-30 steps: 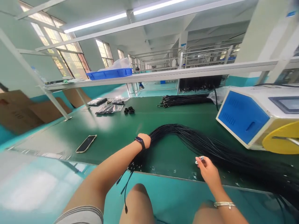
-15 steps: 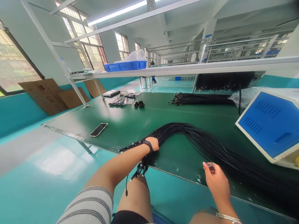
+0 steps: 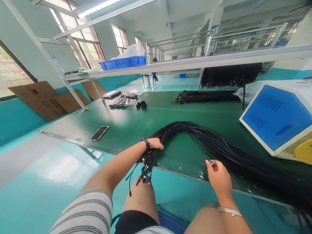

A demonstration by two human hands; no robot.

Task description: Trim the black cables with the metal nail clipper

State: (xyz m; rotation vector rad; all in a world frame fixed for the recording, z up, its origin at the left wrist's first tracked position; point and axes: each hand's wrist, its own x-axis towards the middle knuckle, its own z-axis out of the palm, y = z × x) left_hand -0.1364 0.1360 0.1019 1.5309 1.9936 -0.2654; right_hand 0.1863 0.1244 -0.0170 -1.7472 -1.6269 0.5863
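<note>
My left grip [image 3: 153, 145] is clenched on the thin black cable bundle [image 3: 195, 138] — right grip [image 3: 218, 177] pinches a small silver metal part [image 3: 213, 162]; seems mid-gathering — next calls for evening the ends

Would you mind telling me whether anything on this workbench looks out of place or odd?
The connector ends of the black cable bundle hang off the green workbench's front edge below the left hand, above the person's knee, where they could snag. A black smartphone lies on the bench, apart from the cables.

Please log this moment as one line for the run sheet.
left hand: grips black cables | right hand: pinches small metal part
</note>
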